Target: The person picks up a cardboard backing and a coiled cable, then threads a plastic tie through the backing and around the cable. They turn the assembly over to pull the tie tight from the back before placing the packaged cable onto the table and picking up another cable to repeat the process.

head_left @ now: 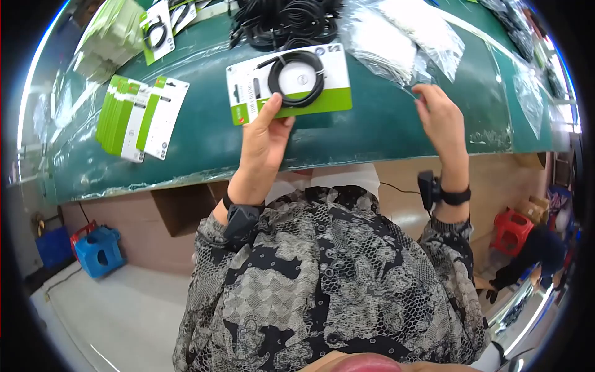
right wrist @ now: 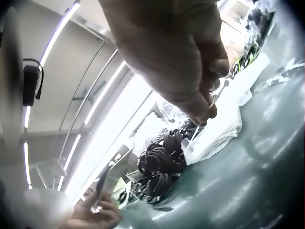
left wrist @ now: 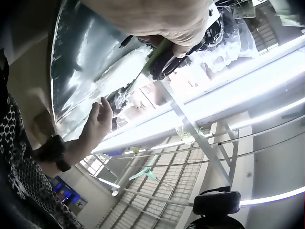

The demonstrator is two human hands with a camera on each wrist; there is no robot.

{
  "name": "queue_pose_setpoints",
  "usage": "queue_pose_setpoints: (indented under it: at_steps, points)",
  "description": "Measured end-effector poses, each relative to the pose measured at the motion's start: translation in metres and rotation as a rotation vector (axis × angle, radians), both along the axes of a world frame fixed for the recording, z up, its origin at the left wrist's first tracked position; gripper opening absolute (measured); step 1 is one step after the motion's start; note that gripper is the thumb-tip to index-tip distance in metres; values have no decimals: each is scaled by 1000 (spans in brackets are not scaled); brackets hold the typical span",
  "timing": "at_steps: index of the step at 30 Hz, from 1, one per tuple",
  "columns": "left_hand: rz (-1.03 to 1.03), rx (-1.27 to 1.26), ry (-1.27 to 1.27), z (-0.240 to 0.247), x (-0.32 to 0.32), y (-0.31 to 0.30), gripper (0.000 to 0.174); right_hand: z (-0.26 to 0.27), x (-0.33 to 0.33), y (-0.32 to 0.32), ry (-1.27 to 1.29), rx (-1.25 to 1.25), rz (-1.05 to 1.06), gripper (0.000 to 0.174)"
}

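Note:
My left hand (head_left: pixel 263 146) grips a white and green packaging card (head_left: pixel 338 74) by its lower edge, thumb on the front. Against the card's face lies a coiled black cable (head_left: pixel 318 80), its lower left side by the thumb. Off to the right, my right hand (head_left: pixel 443 115) is raised over the table beside clear bags of thin white strips (head_left: pixel 378 46). Its thumb and fingertips pinch one thin pale cable tie (right wrist: pixel 220 91), whose small head shows in the right wrist view. In the left wrist view the card is mostly hidden behind the left hand.
Loose coiled black cables (head_left: pixel 285 22) are heaped at the back of the green table (head_left: pixel 384 133). Flat cards (head_left: pixel 124 118) lie fanned at left, below a tall stack of cards (head_left: pixel 108 40) and a card with a cable (head_left: pixel 158 37). Stools and another person (head_left: pixel 539 254) are beyond the table.

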State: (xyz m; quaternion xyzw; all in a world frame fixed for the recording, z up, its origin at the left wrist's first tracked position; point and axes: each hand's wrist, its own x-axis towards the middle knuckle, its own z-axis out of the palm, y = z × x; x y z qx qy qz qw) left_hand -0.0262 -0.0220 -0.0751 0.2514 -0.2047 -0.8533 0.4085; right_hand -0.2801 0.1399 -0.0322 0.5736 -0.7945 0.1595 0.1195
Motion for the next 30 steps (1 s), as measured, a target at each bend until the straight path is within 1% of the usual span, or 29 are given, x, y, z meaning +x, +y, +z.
queue_pose_setpoints:
  at_steps: [1, 2, 3, 5, 7, 8, 10, 11, 15, 18, 30]
  points:
    - [-42, 72, 69, -2, -1, 0, 30, 7, 9, 1, -153, -28, 39, 7]
    - [-30, 75, 69, -1, -2, 0, 30, 14, 18, 4, -304, -52, 72, 7]
    - [-63, 162, 124, 1, -5, 1, 28, 17, 26, 6, -454, -76, 99, 8]
    - [-138, 334, 238, 9, -11, 2, 24, 17, 58, -5, -632, -142, 119, 7]
    - [-146, 360, 265, 14, -15, 5, 23, 4, 82, -15, -671, -215, 173, 8]
    - [-155, 384, 287, 16, -15, 6, 22, 0, 90, -19, -675, -210, 178, 8]
    - [-152, 406, 306, 20, -14, 9, 21, -7, 104, -27, -702, -297, 180, 8]
    - [-147, 412, 309, 23, -13, 10, 20, -9, 109, -29, -717, -342, 182, 8]
    - [-138, 413, 323, 26, -11, 12, 18, -11, 113, -37, -700, -382, 171, 8]
    - [-145, 396, 327, 26, -12, 14, 17, -10, 115, -41, -692, -388, 170, 8]
    - [-188, 454, 370, 25, -11, 15, 17, -7, 121, -47, -693, -392, 191, 9]
